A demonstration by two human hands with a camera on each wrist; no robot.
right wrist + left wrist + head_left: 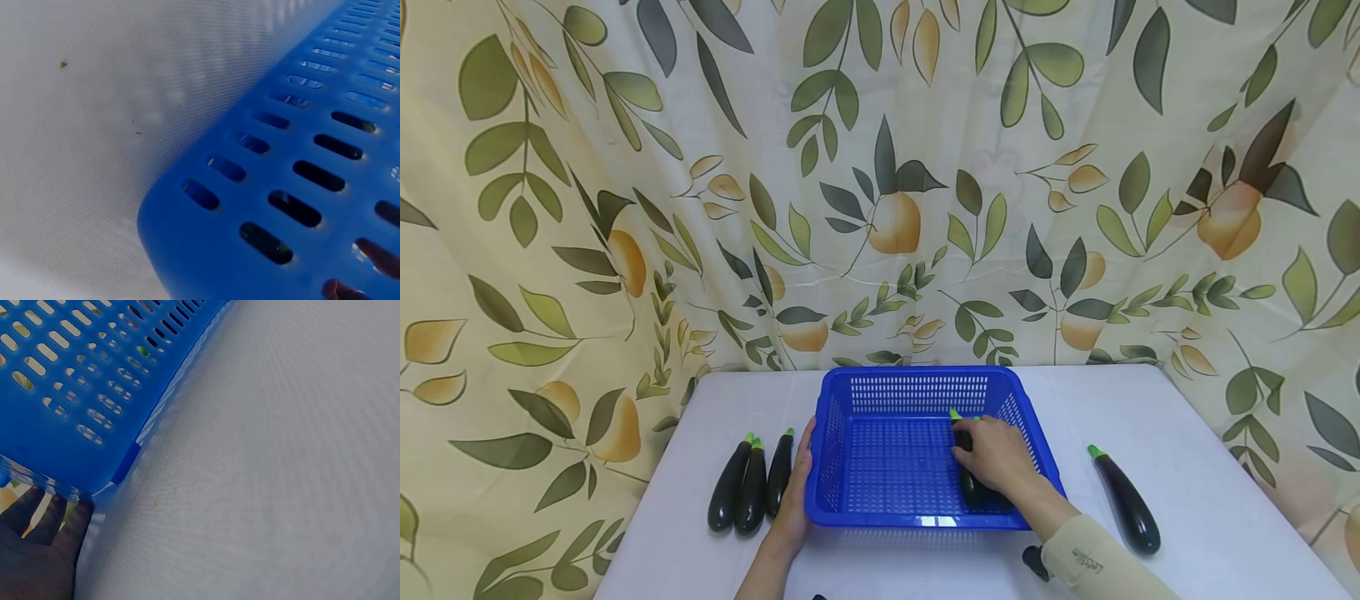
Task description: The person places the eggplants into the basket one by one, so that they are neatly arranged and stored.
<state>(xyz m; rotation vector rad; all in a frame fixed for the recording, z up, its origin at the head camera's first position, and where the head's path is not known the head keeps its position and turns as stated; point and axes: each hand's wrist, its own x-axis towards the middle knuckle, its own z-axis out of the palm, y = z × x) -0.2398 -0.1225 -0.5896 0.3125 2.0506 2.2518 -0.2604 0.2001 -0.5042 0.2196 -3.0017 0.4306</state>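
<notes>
A blue slotted plastic basket point(921, 521) stands in the middle of the white table. My left hand point(795, 492) rests against its left side; in the left wrist view, the extended fingers point(72, 528) touch the rim. Inside the basket, on its right side, my right hand point(996, 454) grips an eggplant point(972, 492) with a green stem end. Another green tip shows beside that eggplant, mostly hidden by the hand. The right wrist view shows the basket wall point(194, 262), dark shapes behind its slots and parts of fingers point(381, 257) at the lower right.
Left of the basket lie three eggplants, the outer one point(728, 487), the middle one point(751, 492) and the inner one point(780, 475). A single eggplant point(1127, 504) lies to the right. A small dark object point(1035, 563) is near my right sleeve. A leaf-patterned curtain point(895, 275) hangs behind the table.
</notes>
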